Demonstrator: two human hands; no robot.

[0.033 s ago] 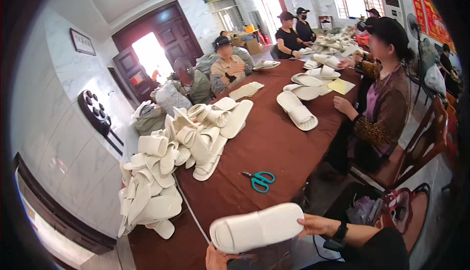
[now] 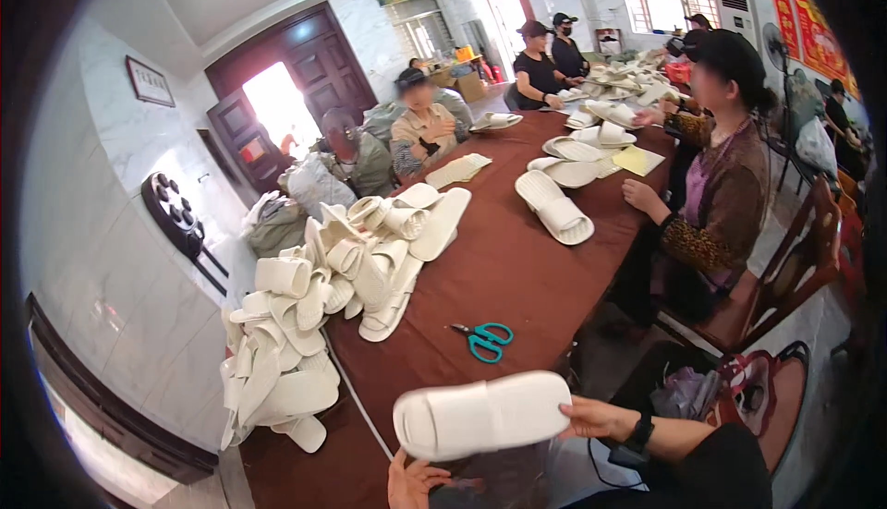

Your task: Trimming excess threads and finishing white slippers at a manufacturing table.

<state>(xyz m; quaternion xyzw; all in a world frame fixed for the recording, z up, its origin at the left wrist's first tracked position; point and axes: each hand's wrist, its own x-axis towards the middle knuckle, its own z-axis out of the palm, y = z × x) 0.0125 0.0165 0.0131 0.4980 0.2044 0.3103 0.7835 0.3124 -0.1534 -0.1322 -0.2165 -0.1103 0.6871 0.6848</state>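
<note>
A cream slide slipper point(image 2: 517, 412) is held above the near edge of the table, level and lengthwise across. My right hand point(image 2: 596, 418) is closed on its heel end, thumb and fingers pinching the edge; a dark watch is on that wrist. My left hand point(image 2: 416, 483) is just below the strap end, fingers apart, one fingertip at or very near the slipper's lower edge. Beyond the slipper, teal-handled scissors point(image 2: 486, 341) lie on the brown tablecloth point(image 2: 499, 278). To the left is a large heap of similar slippers point(image 2: 305, 315).
More slippers point(image 2: 554, 206) and a yellow sheet point(image 2: 637, 160) lie further along the table. A person point(image 2: 725, 158) sits on the right; another point(image 2: 425, 126) sits at the far left side. A wooden chair point(image 2: 785, 278) and a bag-laden stool point(image 2: 785, 417) are at right.
The slipper has risen slightly, its heel end most. My left hand's fingers have spread and loosened from its edge. My right hand keeps its hold.
</note>
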